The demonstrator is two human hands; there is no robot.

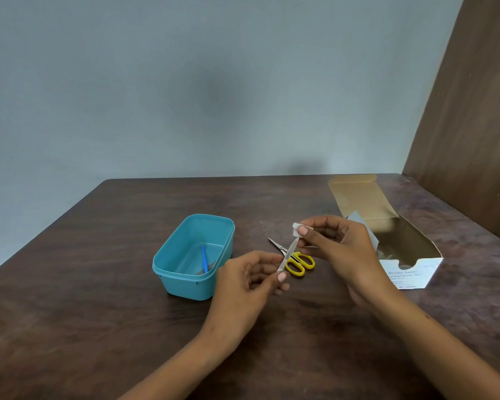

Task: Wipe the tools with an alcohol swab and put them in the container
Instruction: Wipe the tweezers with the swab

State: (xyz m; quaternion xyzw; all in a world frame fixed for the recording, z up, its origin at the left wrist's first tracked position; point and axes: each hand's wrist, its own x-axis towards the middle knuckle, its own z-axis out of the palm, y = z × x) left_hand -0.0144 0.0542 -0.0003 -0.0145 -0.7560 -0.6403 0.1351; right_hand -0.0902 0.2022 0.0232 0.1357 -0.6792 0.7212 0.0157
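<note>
My left hand (247,280) pinches the lower end of a thin metal nail file (288,254), which is held tilted above the table. My right hand (339,243) pinches a small white alcohol swab (298,228) at the file's upper tip. Small scissors with yellow handles (296,259) lie on the table just behind the file. A teal plastic container (168,264) stands to the left and holds a blue-handled tool (205,259).
An open white alcohol swab box (410,272) with its cardboard flap raised lies at the right, with a torn wrapper (358,220) beside it behind my right hand. The brown wooden table (98,327) meets a grey wall behind and a brown panel at right.
</note>
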